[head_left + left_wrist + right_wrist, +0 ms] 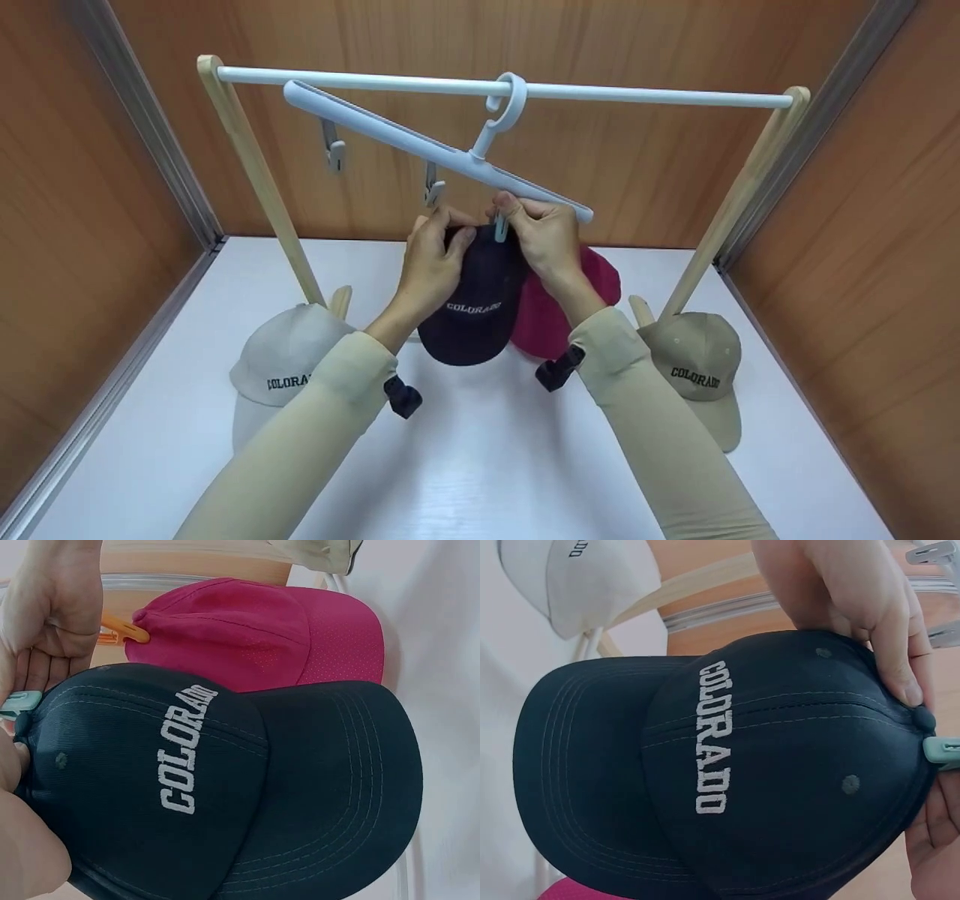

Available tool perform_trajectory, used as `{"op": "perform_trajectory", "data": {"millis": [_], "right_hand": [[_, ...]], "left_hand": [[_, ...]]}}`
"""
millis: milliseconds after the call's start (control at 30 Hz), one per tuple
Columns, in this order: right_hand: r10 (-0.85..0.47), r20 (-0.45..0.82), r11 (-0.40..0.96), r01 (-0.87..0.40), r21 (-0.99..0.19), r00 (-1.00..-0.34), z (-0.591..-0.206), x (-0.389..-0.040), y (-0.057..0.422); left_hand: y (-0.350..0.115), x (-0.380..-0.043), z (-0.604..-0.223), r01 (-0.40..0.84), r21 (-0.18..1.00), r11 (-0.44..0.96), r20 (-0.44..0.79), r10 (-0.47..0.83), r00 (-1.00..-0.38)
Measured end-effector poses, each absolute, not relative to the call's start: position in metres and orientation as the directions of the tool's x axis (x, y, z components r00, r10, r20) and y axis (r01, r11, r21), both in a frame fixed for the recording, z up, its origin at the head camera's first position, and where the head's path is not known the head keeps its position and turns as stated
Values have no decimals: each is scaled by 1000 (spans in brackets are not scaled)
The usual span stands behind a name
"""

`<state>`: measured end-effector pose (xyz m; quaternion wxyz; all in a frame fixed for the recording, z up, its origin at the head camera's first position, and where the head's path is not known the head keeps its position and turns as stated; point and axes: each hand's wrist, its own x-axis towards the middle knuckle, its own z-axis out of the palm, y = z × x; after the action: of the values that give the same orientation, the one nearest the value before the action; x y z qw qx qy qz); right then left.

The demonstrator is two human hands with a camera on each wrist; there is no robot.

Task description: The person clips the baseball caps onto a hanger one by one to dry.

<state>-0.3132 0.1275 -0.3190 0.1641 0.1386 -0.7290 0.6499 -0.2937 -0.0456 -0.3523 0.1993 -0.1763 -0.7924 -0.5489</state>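
Note:
A navy cap (pixel 480 296) with white COLORADO lettering hangs brim-down below a pale blue hanger (pixel 405 131). My left hand (pixel 433 259) pinches the cap's crown near its top button, thumb in front. Beside it, my right hand (pixel 546 232) pinches a pale teal clip (pixel 501 227) under the hanger's lower end. In the right wrist view that clip (pixel 942 751) meets the crown's edge by the button; whether its jaws have closed on the fabric I cannot tell. Behind hangs a magenta cap (pixel 600 277), with an orange clip (pixel 129 630) at its top.
Hooked on a white rod (pixel 645 94) between wooden posts, the hanger slopes down to the right. Two grey clips, left (pixel 334 154) and middle (pixel 433 191), dangle from it. A light grey cap (pixel 289 352) sits at the left post's foot, a khaki cap (pixel 694 360) at the right.

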Motion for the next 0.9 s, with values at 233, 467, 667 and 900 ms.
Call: {"op": "perform_trajectory", "data": {"millis": [233,467,667,900], "right_hand": [[-5,430,121,-428,-896,-903,-321,-313,128],[-28,417,137,-417,-899,-908,-320,-313,130],[-41,418,151,-419,-895,-907,-321,-312,133],[-78,406,170,-414,-894,-910,-321,-311,135]], "left_hand": [[-43,-293,-352,501,796,340,522,33,-852],[-43,-293,-353,491,809,324,513,19,-858],[-42,-295,-354,498,796,343,525,17,-851],[-44,-294,-357,498,800,336,522,20,-853]]}}
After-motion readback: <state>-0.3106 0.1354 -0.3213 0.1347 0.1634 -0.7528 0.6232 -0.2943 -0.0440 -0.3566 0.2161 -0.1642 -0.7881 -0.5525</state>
